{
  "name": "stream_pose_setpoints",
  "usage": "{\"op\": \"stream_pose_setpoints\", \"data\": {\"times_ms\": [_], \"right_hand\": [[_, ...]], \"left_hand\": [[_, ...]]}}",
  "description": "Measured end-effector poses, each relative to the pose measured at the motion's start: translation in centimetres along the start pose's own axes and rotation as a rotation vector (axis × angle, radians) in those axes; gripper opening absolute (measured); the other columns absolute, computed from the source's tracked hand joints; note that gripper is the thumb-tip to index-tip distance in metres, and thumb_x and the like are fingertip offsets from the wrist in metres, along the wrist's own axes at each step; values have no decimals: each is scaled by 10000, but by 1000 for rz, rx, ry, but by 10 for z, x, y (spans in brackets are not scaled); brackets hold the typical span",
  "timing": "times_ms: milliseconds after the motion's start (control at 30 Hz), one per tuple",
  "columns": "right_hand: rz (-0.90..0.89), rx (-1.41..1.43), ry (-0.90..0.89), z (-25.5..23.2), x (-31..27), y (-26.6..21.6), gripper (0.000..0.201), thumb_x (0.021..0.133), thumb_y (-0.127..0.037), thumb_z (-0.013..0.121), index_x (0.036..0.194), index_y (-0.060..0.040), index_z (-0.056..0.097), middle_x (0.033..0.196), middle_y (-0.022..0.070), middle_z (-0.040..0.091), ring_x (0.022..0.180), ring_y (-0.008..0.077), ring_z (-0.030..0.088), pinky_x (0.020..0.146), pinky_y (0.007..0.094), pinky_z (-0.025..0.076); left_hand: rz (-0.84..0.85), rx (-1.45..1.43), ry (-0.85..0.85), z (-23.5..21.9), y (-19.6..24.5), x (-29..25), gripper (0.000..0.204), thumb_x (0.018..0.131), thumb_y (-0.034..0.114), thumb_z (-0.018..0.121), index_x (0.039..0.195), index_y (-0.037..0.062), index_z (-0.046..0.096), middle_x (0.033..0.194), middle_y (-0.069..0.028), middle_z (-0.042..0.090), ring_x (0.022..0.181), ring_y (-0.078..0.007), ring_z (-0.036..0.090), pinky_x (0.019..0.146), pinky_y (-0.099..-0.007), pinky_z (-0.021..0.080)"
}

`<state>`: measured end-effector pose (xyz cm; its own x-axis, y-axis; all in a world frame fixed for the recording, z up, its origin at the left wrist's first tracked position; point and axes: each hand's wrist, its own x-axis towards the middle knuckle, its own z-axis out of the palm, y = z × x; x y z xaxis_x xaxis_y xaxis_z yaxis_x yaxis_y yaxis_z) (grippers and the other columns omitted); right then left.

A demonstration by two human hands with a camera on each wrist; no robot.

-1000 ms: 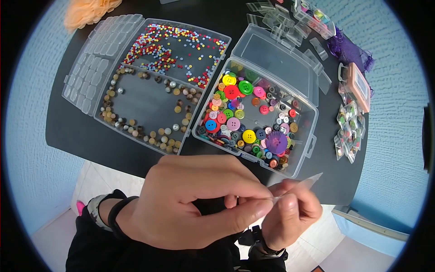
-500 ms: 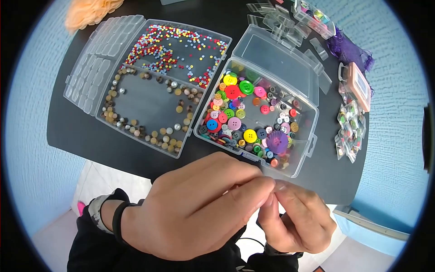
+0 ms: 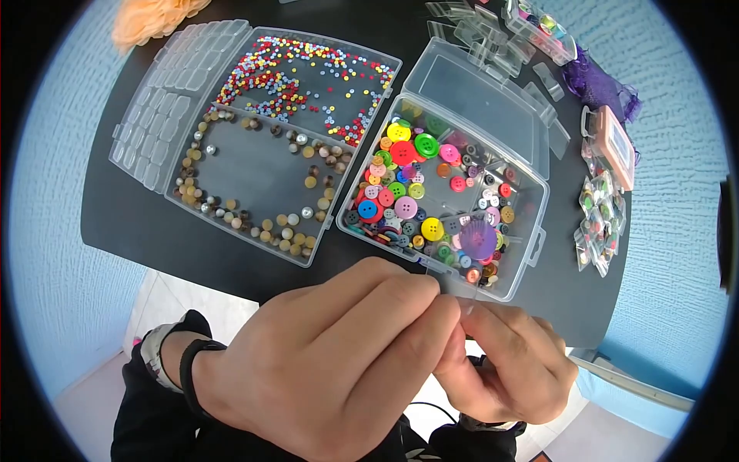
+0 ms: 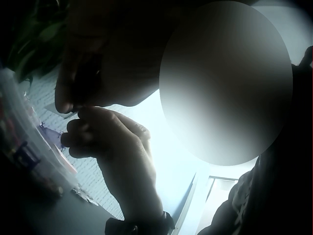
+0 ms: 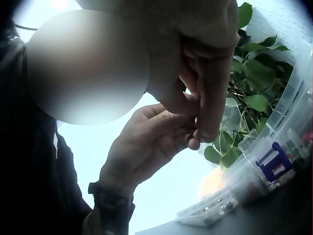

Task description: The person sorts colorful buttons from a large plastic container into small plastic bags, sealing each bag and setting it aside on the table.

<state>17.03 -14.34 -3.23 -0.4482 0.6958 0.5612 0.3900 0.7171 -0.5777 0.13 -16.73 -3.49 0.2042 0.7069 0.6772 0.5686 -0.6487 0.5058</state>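
Observation:
In the head view my left hand and right hand meet at their fingertips in front of the button box. Between them they pinch a small clear plastic bag, whose thin film stands up past the fingers and overlaps the box's front wall. Its lower part is hidden by the fingers. The right wrist view shows the clear film beyond the fingertips. Just ahead is the open clear box of mixed buttons, with a large purple button near its front right corner.
Left of the button box lies a divided clear case of small coloured beads and brownish round beads. Small filled bags, a pink case and a purple pouch line the right side. Loose clear plastic pieces lie at the back.
The bag's pointed end stuck out to the right a second ago; now its film stands upright above the fingertips. My right hand has turned and shifted slightly right, and both hands now press fingertips together.

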Motion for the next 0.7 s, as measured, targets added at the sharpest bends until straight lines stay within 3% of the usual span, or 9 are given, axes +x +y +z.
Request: {"op": "stream_pose_setpoints", "data": {"times_ms": [467, 700], "right_hand": [[10, 47, 6, 14, 3, 6, 116, 733, 1, 769, 810, 31, 687, 669, 67, 651, 482, 164, 607, 416, 260, 475], [53, 154, 73, 20, 3, 6, 166, 677, 39, 771, 817, 19, 684, 665, 58, 648, 482, 143, 605, 440, 237, 473]], "left_hand": [[-25, 70, -17, -6, -6, -3, 186, 687, -87, 679, 865, -127, 642, 757, -190, 635, 572, -269, 637, 484, -313, 536], [-103, -75, 11, -8, -12, -10, 202, 733, -83, 706, 925, -91, 645, 778, -181, 652, 588, -260, 639, 508, -320, 525]]}}
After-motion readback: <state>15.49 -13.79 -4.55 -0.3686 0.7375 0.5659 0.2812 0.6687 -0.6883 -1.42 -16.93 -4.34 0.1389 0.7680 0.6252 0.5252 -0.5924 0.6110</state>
